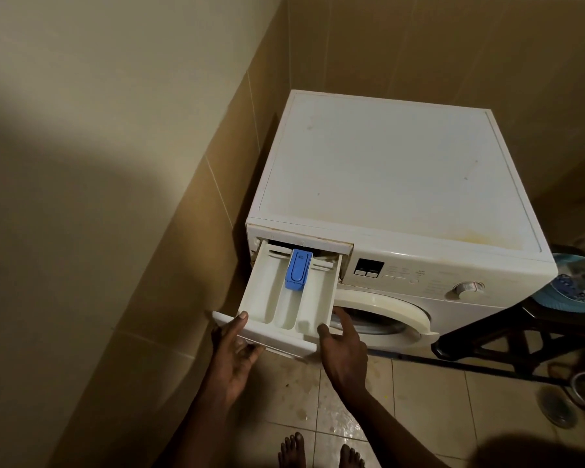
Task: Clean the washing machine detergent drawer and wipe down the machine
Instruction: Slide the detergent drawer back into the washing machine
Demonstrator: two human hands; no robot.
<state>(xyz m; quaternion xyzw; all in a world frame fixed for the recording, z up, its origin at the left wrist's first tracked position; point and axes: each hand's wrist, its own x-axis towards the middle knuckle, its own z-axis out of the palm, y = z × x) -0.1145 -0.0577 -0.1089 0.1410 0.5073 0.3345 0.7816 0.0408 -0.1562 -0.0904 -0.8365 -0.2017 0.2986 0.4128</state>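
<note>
At the far left stood a plain beige wall [81, 163], and next to it a tiled wall [217, 231] ran into the corner behind the washing machine [385, 170]. The left hand [232, 352] held the front left corner of the detergent drawer [274, 298]: its thumb lay on top of the front rim and its fingers were curled under the front panel. The drawer was pulled far out of its slot at the upper left of the machine's front and tilted a little downward. It was white, with three long compartments, and a blue insert [298, 270] sat at the back of the middle one. Below, two bare feet [291, 450] stood on the floor tiles [419, 400], which looked wet and shiny. The right hand [343, 349] was spread wide at the front right corner of the drawer. Its thumb tip touched the rim and its fingers reached almost straight along the outer right wall; whether they pressed on it, I could not tell. The top of the machine showed yellowish stains near its front edge. On the front were a small display [368, 267] and a round dial [468, 288], with the round door [385, 312] below them. At the right, a dark stand [487, 336] carried a blue basin [564, 295].
</note>
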